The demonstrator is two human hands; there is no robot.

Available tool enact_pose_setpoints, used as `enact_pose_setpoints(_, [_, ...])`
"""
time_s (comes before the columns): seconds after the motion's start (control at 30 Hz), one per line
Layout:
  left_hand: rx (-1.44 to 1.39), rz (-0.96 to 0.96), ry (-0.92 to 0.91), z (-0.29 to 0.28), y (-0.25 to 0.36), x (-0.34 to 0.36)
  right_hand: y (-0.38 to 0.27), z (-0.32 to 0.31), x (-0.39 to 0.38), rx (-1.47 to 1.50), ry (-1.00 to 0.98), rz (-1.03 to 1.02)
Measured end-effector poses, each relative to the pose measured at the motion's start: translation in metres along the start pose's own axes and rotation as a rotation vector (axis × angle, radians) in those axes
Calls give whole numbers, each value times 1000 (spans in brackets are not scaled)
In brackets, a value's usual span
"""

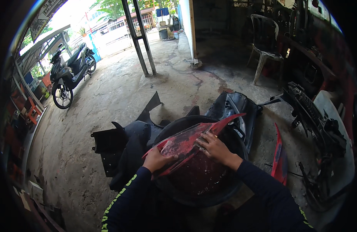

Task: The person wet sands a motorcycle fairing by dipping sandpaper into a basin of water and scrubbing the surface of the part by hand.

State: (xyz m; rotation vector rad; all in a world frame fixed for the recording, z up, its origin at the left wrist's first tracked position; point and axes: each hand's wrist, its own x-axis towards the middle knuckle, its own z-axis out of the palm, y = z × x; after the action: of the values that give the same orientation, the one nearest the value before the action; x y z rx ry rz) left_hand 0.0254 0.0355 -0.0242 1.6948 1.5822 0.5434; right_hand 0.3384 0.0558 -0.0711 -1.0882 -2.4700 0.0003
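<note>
A long, pointed red motorcycle body panel [186, 146], its middle scuffed and dark, is held at a slant above a round black tub [240, 154]. Dark reddish water [205, 174] lies in the tub. My left hand [158, 159] grips the panel's near left end, thumb on top. On the panel's upper face, right of its middle, my right hand [215, 149] presses with bent fingers held together. A small yellowish bit shows by those fingers; what they hold is mostly hidden.
Black plastic motorcycle panels [134, 143] lie left of the tub, and a grey-black one [228, 104] behind it. Another red panel [279, 158] and a black frame-like part [317, 120] lie to the right. Farther off are a parked scooter [72, 71], a metal post [139, 38] and a plastic chair [265, 42].
</note>
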Motion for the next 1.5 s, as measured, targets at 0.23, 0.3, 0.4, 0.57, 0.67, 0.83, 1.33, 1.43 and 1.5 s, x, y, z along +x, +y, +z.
enact_pose_setpoints(0.23, [-342, -165, -98, 25, 6, -8, -18, -15, 4, -58, -60, 65])
enact_pose_setpoints(0.3, [-464, -160, -61, 39, 2, -14, -35, -10, -6, -112, -10, 61])
enact_pose_setpoints(0.4, [-553, -111, 74, 64, -4, -27, -47, -15, -11, -228, 51, 58])
enact_pose_setpoints(0.57, [-383, -4, 251, 81, -2, -24, -29, -31, -1, -272, 106, 146])
enact_pose_setpoints(0.67, [-378, 1, 243, 95, -13, -12, -40, -10, -9, -313, 62, 60])
enact_pose_setpoints(0.83, [-650, -165, -112, 89, 8, -17, -32, -5, -10, -359, 108, 136])
enact_pose_setpoints(1.33, [-916, 33, -115, 77, 33, -18, -59, -14, -12, -256, 247, 100])
enact_pose_setpoints(1.43, [-869, 36, -94, 80, 38, -21, -27, -22, 2, -296, 206, 173])
enact_pose_setpoints(1.5, [-754, 103, -70, 85, 34, -19, -12, -18, 7, -365, 175, 262])
